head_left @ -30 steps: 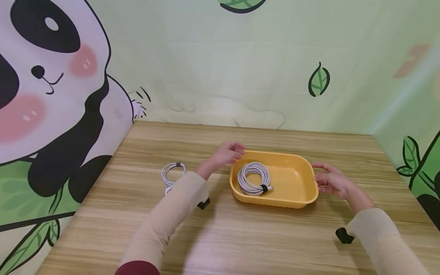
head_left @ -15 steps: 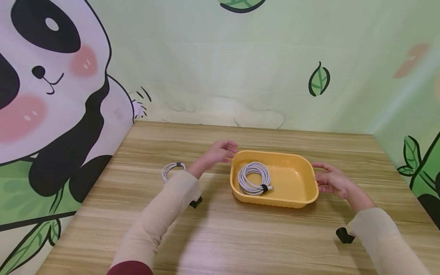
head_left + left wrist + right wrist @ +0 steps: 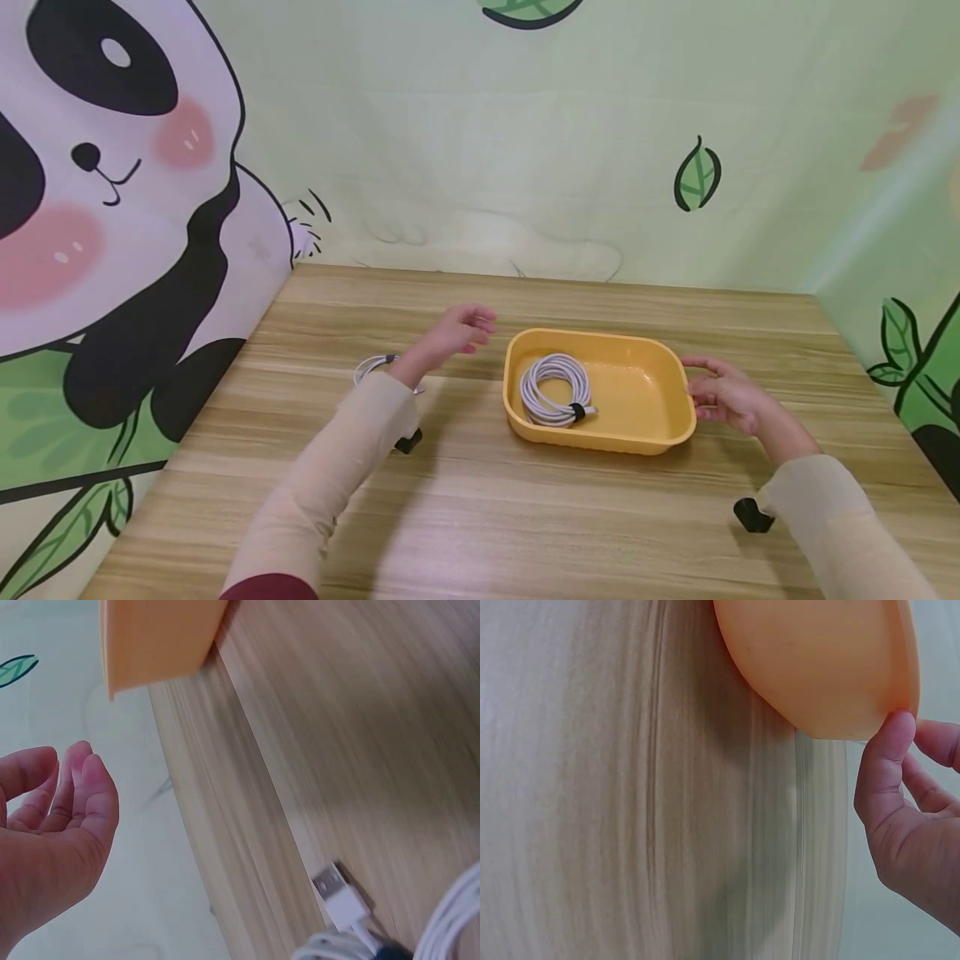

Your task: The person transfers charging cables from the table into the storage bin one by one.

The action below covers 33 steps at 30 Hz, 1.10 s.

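Coiled white cable (image 3: 556, 388) in yellow tray (image 3: 645, 433)

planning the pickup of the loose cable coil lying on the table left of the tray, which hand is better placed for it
Left. The left hand hovers open beside the second cable coil; the right hand is across at the yellow tray, thumb touching its rim.

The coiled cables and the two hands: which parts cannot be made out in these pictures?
- Second cable: head view, left forearm covers most of it; left wrist view cuts it off at the bottom edge.
- Right hand: whether its fingers touch the yellow tray is unclear; right wrist view shows only the thumb there.
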Each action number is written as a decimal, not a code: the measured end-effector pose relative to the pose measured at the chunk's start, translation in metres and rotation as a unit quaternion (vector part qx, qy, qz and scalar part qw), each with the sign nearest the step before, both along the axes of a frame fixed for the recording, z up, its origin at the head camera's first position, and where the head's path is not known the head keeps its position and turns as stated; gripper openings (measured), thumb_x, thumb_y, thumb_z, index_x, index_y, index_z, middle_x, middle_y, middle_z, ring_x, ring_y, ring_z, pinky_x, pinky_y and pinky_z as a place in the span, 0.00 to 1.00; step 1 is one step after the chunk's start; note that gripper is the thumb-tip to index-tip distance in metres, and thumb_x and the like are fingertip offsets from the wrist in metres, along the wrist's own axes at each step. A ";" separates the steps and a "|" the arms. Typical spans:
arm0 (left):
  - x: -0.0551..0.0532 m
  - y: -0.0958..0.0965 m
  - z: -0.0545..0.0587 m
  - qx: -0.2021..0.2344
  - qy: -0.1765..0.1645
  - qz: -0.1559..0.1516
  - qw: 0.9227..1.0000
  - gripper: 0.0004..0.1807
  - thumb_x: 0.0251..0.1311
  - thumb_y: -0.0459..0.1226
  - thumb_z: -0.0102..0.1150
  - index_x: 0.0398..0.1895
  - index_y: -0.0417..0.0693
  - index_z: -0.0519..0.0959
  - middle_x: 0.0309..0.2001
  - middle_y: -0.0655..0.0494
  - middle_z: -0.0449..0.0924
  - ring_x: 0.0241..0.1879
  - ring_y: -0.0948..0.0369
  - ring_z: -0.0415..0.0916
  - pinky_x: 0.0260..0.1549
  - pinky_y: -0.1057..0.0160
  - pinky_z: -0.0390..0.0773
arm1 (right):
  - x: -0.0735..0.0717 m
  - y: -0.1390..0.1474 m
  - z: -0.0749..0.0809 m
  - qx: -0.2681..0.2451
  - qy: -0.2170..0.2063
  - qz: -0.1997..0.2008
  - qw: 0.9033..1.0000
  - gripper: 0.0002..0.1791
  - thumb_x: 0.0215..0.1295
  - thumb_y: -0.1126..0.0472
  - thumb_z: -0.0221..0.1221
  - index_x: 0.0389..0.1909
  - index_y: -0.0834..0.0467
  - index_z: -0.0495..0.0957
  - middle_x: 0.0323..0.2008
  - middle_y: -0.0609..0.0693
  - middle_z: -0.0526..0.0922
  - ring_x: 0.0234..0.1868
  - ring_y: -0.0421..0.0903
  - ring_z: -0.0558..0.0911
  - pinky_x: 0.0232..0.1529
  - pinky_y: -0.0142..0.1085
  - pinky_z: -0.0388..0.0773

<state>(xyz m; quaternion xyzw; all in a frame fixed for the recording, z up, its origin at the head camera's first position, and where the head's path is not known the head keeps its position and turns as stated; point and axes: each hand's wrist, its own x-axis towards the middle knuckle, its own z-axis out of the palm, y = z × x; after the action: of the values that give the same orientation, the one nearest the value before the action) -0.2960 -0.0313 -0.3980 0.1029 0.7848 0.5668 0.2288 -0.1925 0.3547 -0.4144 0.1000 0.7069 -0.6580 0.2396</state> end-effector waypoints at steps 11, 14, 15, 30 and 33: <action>-0.002 -0.024 -0.001 -0.010 0.006 0.016 1.000 0.21 0.55 0.24 0.44 0.54 0.39 0.65 0.54 0.37 0.66 0.51 0.44 0.66 0.49 0.49 0.68 | -0.001 0.001 -0.001 -0.001 0.001 0.001 1.000 0.32 0.59 0.68 0.49 0.63 0.57 0.46 0.25 0.45 0.76 0.24 0.38 0.76 0.28 0.30 0.78; -0.002 -0.031 -0.001 -0.014 0.013 0.019 1.000 0.21 0.55 0.24 0.44 0.54 0.39 0.65 0.53 0.37 0.67 0.49 0.45 0.67 0.45 0.53 0.71 | -0.001 0.001 -0.001 -0.004 0.000 0.001 1.000 0.32 0.60 0.68 0.49 0.63 0.58 0.46 0.25 0.45 0.76 0.24 0.38 0.76 0.28 0.30 0.78; -0.002 -0.033 -0.001 -0.017 0.018 0.019 1.000 0.21 0.55 0.24 0.43 0.54 0.38 0.64 0.53 0.37 0.67 0.48 0.46 0.68 0.43 0.55 0.72 | -0.001 0.001 -0.001 -0.004 0.000 0.001 1.000 0.32 0.60 0.68 0.49 0.63 0.58 0.46 0.25 0.45 0.76 0.24 0.38 0.76 0.28 0.30 0.78; -0.010 -0.063 -0.008 -0.033 0.019 0.039 0.998 0.23 0.56 0.24 0.42 0.57 0.36 0.61 0.56 0.35 0.65 0.51 0.44 0.66 0.43 0.56 0.70 | -0.002 0.000 0.000 0.004 -0.001 0.003 1.000 0.32 0.60 0.67 0.49 0.62 0.57 0.47 0.25 0.45 0.76 0.24 0.38 0.75 0.28 0.30 0.78; -0.010 -0.069 -0.008 -0.032 0.015 0.047 0.998 0.23 0.56 0.24 0.41 0.58 0.35 0.60 0.56 0.35 0.64 0.53 0.42 0.65 0.46 0.53 0.68 | -0.002 0.001 -0.001 -0.001 -0.001 0.002 1.000 0.28 0.60 0.68 0.49 0.59 0.54 0.51 0.25 0.45 0.76 0.24 0.38 0.75 0.28 0.29 0.78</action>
<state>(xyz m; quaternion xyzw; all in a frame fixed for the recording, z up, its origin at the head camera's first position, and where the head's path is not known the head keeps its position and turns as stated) -0.3059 -0.1006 -0.4063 0.0672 0.8099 0.5495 0.1936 -0.1947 0.3552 -0.4152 0.0991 0.7060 -0.6584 0.2412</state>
